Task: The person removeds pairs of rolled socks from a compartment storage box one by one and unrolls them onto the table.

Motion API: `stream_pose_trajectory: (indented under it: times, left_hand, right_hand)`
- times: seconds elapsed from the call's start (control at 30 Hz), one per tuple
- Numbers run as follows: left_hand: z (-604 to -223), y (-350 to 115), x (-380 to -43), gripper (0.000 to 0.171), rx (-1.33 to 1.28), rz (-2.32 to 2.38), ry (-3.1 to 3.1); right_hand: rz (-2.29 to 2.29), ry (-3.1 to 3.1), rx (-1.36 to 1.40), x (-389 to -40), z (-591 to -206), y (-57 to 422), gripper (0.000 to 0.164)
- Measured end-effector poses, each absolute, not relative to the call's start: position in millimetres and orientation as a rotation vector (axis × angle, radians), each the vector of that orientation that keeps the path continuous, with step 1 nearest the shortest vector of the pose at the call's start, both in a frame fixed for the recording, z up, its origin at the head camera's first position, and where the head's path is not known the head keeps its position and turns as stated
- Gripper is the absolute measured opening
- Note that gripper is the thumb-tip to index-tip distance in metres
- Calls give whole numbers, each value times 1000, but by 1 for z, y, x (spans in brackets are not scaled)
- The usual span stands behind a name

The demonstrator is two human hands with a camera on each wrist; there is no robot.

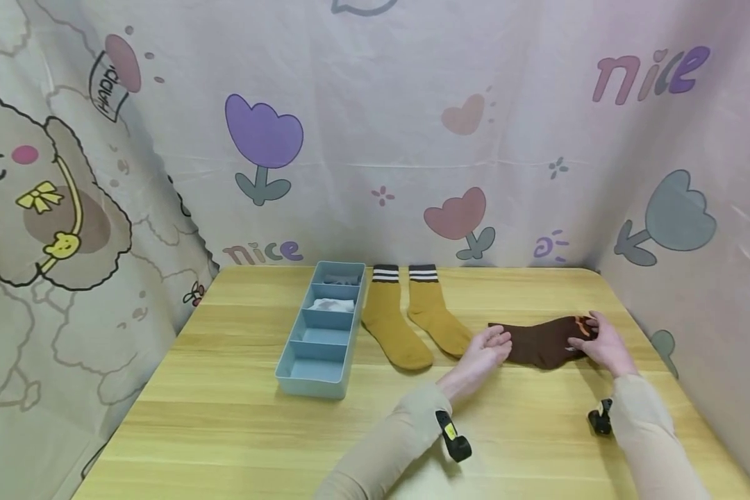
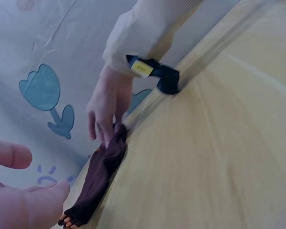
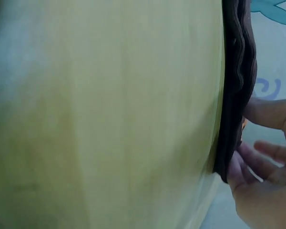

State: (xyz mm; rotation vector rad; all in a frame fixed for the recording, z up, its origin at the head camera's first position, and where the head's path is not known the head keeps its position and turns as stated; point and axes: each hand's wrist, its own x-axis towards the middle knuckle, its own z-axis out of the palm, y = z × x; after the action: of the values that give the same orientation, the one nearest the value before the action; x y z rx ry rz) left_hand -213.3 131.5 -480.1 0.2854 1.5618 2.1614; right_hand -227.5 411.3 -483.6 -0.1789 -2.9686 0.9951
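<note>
A dark brown sock [image 1: 540, 343] with orange marks lies flat on the right side of the table, its edge showing folded layers in the right wrist view. My right hand [image 1: 606, 344] pinches its right end between thumb and fingers; in the right wrist view the thumb [image 3: 269, 113] lies on top and the fingers are at the end edge. By the sock's left end is my left hand [image 1: 489, 348], its thumb and fingers apart with nothing between them in the left wrist view. Two mustard socks [image 1: 392, 326] with striped dark cuffs lie side by side left of it.
A blue-grey organizer box [image 1: 312, 387] with several compartments stands left of the mustard socks. Its back compartment holds a dark grey folded item [image 1: 342, 280], the one before it a white folded item [image 1: 332, 305]. A printed curtain [image 1: 362, 139] borders the wooden table [image 1: 225, 430].
</note>
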Motion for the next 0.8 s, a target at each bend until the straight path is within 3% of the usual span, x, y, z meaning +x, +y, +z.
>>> stream_pose_trajectory:
  times: [0.53, 0.8]
  left_hand:
    - [-481, 112, -256, 58, 18, 2311, 1234]
    - [-489, 108, -268, 62, -94, 2342, 1053]
  right_hand:
    - [463, -3038, -264, -224, -471, 367, 81]
    - [573, -3065, -231, -225, -472, 345, 77]
